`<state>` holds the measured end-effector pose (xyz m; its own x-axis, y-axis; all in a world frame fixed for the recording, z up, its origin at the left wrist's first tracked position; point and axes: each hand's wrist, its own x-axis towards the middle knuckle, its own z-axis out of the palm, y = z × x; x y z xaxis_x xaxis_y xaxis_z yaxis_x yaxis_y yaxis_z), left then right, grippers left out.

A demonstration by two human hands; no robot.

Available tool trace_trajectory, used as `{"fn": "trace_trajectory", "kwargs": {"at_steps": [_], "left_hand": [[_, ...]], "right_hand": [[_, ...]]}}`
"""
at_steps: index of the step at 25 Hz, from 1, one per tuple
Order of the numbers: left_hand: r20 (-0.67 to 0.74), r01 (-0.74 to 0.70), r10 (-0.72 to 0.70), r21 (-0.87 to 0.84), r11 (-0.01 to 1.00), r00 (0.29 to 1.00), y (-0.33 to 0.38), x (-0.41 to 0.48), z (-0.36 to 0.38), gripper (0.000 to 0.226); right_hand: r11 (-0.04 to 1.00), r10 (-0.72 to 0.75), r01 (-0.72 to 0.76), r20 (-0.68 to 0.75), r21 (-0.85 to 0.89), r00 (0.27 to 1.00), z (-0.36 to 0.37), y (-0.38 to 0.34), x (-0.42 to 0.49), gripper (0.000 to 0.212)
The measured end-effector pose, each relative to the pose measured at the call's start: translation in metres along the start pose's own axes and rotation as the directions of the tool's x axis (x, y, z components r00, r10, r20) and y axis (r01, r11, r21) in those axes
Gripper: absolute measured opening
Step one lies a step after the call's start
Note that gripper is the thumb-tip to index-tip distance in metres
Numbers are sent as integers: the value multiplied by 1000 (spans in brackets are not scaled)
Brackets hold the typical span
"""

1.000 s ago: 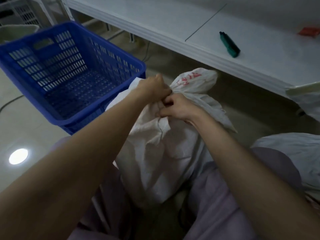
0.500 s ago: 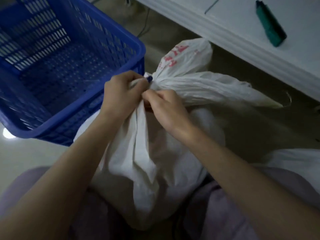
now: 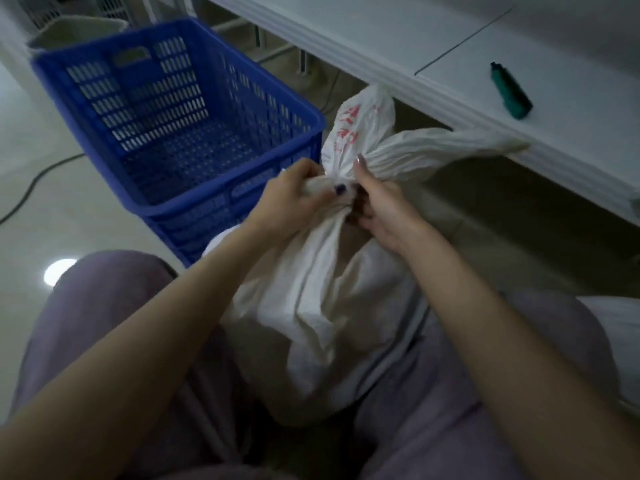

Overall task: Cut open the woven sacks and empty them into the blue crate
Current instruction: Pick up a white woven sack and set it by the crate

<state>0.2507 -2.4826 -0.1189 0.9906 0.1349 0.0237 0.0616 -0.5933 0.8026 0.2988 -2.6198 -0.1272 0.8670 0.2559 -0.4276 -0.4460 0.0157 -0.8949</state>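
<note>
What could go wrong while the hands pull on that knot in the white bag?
The left hand and right hand grip the knot of the white sack, which stands beside the blue crate, not over it: if it gives suddenly, contents might spill on the floor. The long nails could snag on the knot.

Blue crate (image 3: pixel 313 133) — white, red-printed sack (image 3: pixel 332 306)

Red printed characters on the white sack's (image 3: pixel 322 306) tied-off top, too crumpled to read.
</note>
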Motion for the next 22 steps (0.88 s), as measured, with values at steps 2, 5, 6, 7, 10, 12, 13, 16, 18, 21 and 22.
{"fn": "trace_trajectory", "kwargs": {"at_steps": [2,5,6,7,10,12,13,16,18,21,22], "left_hand": [[95,1,-12,106,994,995,8,-25,4,41],[160,-50,21,178,983,987,25,-48,-2,55],[152,-70,39,206,976,988,32,-53,-6,56],[121,-92,63,244,965,991,39,-57,-9,57],[-116,-274,388,530,803,914,63,-62,-22,78],[-130,-384,574,622,682,808,76,-60,-33,103],[-48,-434,594,637,637,803,80,-59,-37,112],[110,-529,624,655,540,773,80,-48,-36,115],[86,-543,648,634,550,757,79,-36,-35,115],[36,-549,673,611,570,739,83,-18,-38,119],[17,-542,677,616,572,735,85,-11,-39,121]], "right_hand": [[998,-36,37,-27,59,999,-7,7,-19,33],[992,-100,103,-38,77,994,-8,2,-50,17],[986,-138,142,-45,88,989,-5,-4,-60,13],[977,-185,188,-45,98,982,-2,-12,-68,10],[951,-305,306,-54,30,951,3,-50,-89,11],[942,-337,335,-65,-37,939,3,-68,-94,17],[939,-343,339,-77,-59,936,3,-73,-93,22],[939,-337,327,-89,-110,937,0,-81,-80,33],[943,-316,306,-67,-127,946,-1,-87,-73,38],[958,-284,284,23,-33,959,2,-104,-59,44],[964,-263,265,61,-26,963,3,-110,-56,47]]}}
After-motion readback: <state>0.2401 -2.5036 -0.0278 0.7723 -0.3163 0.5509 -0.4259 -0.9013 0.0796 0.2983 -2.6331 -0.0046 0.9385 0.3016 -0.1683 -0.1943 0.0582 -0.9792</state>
